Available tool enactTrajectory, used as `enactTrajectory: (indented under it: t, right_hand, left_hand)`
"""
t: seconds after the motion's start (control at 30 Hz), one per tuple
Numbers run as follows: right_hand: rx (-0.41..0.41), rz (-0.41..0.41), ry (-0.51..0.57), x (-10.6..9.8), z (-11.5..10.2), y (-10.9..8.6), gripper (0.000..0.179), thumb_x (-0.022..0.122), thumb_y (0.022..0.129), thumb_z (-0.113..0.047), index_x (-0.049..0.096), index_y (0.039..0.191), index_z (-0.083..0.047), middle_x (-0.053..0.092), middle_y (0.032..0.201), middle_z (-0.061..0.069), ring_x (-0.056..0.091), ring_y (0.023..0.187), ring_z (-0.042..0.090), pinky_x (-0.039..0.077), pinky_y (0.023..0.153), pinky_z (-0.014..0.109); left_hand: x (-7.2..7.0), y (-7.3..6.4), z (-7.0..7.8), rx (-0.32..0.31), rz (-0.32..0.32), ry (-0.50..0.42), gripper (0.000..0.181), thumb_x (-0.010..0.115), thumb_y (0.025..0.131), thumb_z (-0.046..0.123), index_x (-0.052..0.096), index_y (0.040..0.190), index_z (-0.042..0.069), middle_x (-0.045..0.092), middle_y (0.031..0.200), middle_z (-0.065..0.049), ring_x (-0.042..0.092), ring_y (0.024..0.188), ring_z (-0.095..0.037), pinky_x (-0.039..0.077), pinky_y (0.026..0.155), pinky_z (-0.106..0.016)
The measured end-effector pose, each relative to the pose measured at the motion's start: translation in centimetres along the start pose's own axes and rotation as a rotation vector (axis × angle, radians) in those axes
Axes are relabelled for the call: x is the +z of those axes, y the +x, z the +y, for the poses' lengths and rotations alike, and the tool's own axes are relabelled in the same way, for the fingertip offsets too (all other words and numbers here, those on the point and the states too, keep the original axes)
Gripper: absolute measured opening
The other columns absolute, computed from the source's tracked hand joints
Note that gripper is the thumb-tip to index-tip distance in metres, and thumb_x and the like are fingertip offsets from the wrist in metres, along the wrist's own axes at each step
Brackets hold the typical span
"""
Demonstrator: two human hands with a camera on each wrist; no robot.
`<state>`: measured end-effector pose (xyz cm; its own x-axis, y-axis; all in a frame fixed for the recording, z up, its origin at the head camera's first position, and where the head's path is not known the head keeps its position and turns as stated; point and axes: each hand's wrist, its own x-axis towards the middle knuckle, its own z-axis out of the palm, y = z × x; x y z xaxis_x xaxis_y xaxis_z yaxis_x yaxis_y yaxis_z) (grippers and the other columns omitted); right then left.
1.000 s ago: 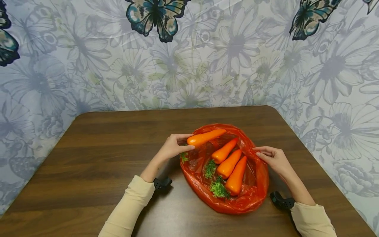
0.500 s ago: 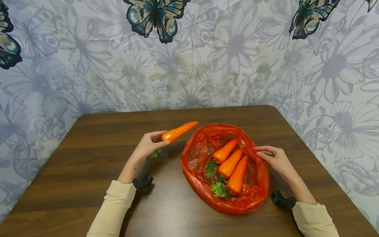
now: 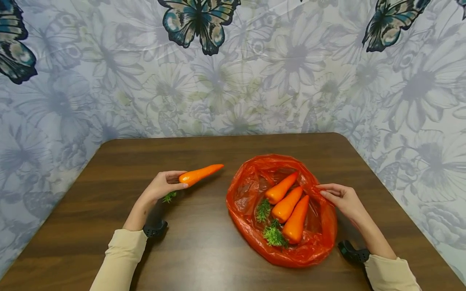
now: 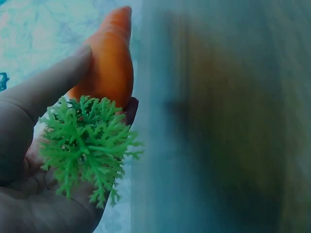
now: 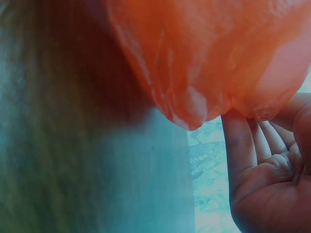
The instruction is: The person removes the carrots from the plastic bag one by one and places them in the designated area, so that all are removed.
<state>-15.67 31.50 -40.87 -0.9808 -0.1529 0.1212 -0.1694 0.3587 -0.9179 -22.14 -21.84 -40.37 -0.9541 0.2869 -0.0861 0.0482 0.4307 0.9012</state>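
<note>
My left hand [image 3: 163,187] grips an orange carrot [image 3: 200,173] by its thick end, left of the bag, with the tip pointing right. In the left wrist view the carrot's green leafy top [image 4: 87,145] hangs over the palm, with the thumb on the orange body. A red plastic bag [image 3: 244,226] lies with its mouth spread wide and its edge rolled. Inside it three carrots [image 3: 287,205] lie side by side, their green tops [image 3: 274,235] toward the lower left. On the right, my right hand [image 3: 344,200] pinches the bag's rim between thumb and fingers.
Everything is on a brown wooden table [image 3: 204,250] with rounded far corners. Behind it hangs a pale floral backdrop [image 3: 240,89] with printed butterflies. Each wrist wears a black camera, the left one [image 3: 155,229] just above the tabletop.
The left hand has lifted the carrot out over the bag's left rim and carried it left, then lower toward the table. The right hand keeps its pinch on the rim.
</note>
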Motion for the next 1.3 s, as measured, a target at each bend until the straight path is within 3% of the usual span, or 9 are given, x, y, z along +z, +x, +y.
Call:
enactTrajectory:
  t: [0.23,0.47,0.7,1.07,1.3]
  right_hand:
    - [0.006,0.003,-0.002,0.1,0.2,0.1,0.032,0.059,0.094,-0.009,0.058,0.115,0.014,0.069,0.101,0.003,0.063,0.086,0.006,0.052,0.069,0.024]
    - [0.012,0.000,-0.003,0.1,0.2,0.2,0.033,0.058,0.094,-0.009,0.057,0.117,0.014,0.067,0.103,0.011,0.063,0.087,0.006,0.052,0.069,0.024]
    - [0.013,-0.001,0.001,0.1,0.1,0.3,0.033,0.059,0.094,-0.009,0.056,0.117,0.014,0.068,0.102,0.005,0.063,0.087,0.006,0.052,0.070,0.024]
    - [0.001,-0.003,0.002,0.0,0.4,0.3,0.032,0.058,0.093,-0.007,0.056,0.117,0.015,0.068,0.102,0.007,0.063,0.086,0.006,0.052,0.069,0.023]
    - [0.003,0.003,-0.004,-0.1,0.6,0.3,0.032,0.058,0.093,-0.007,0.057,0.117,0.014,0.068,0.101,0.005,0.063,0.086,0.005,0.052,0.069,0.022]
  left_hand:
    - [-0.6,-0.5,-0.8,0.020,-0.035,0.043,0.058,0.072,0.084,0.021,0.051,0.132,-0.004,0.055,0.124,-0.023,0.054,0.111,-0.035,0.049,0.084,-0.036]
    - [-1.7,-0.9,-1.1,0.058,-0.075,0.107,0.056,0.071,0.085,0.019,0.051,0.132,-0.005,0.054,0.125,-0.023,0.053,0.112,-0.035,0.047,0.087,-0.040]
    - [-2.5,-1.2,-1.6,0.088,-0.111,0.134,0.055,0.072,0.084,0.016,0.051,0.131,-0.005,0.053,0.125,-0.023,0.052,0.112,-0.035,0.045,0.089,-0.041]
    - [-2.3,-0.6,-1.9,0.157,-0.149,0.136,0.060,0.073,0.082,0.012,0.047,0.132,-0.008,0.047,0.132,-0.024,0.043,0.122,-0.039,0.035,0.097,-0.048]
    - [-2.2,-0.6,-1.7,0.152,-0.156,0.140,0.063,0.074,0.082,0.011,0.045,0.133,-0.010,0.046,0.133,-0.025,0.042,0.122,-0.039,0.034,0.098,-0.048]
